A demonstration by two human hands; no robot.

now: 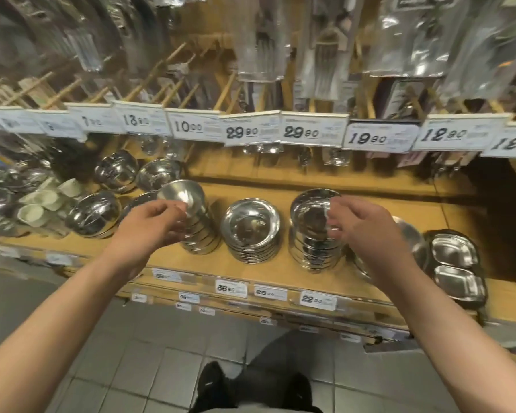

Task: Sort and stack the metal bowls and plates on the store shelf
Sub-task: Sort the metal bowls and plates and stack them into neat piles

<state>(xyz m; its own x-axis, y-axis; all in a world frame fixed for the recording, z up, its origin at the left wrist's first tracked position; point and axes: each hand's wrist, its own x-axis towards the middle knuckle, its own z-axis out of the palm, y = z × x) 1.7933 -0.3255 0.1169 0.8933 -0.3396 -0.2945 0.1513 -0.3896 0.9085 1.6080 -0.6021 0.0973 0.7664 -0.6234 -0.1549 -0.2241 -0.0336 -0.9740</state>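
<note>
Three stacks of shiny metal bowls stand in a row on the wooden shelf (pixel 280 272). My left hand (pixel 149 228) pinches the rim of a tilted bowl (pixel 182 193) atop the left stack (pixel 200 236). The middle stack (pixel 251 234) stands untouched between my hands. At the taller right stack (pixel 313 248), my right hand (pixel 370 234) has thumb and fingers around the right edge of its top bowl (pixel 310 210). A flat metal plate (pixel 413 236) lies partly hidden behind my right hand. The picture is blurred by motion.
Two divided metal trays (pixel 456 263) lie at the far right. Larger bowls (pixel 93 214) and white cups (pixel 42 204) crowd the left. Price tags (pixel 301 132) line the upper shelf edge, with bagged utensils (pixel 259 40) hanging above. Tiled floor lies below.
</note>
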